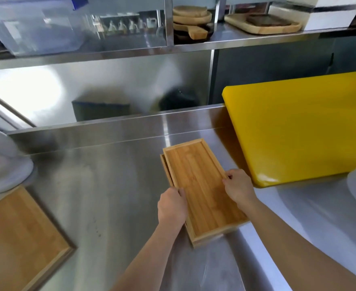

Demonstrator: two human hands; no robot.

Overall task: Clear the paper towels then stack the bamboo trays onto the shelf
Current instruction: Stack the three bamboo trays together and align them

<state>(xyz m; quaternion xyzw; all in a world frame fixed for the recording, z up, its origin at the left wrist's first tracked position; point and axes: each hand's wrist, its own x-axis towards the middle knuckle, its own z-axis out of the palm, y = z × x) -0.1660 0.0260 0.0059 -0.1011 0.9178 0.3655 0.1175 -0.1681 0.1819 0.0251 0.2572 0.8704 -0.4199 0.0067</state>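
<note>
A small stack of narrow bamboo trays (198, 181) lies on the steel counter (110, 185), the top tray slightly offset from the one under it. My left hand (172, 206) grips the stack's left long edge. On the right long edge, my right hand (239, 189) holds the top tray with its thumb over the rim. A larger bamboo tray (19, 236) lies flat at the counter's near left. Above the counter runs a steel shelf (194, 46). No paper towel can be made out.
A thick yellow cutting board (299, 127) leans tilted at the right, close to the stack. Wooden boards (191, 19) and a wooden tray (263, 23) sit on the shelf, with a clear plastic tub (38, 28) at its left. A white blurred object (2, 164) stands at the left.
</note>
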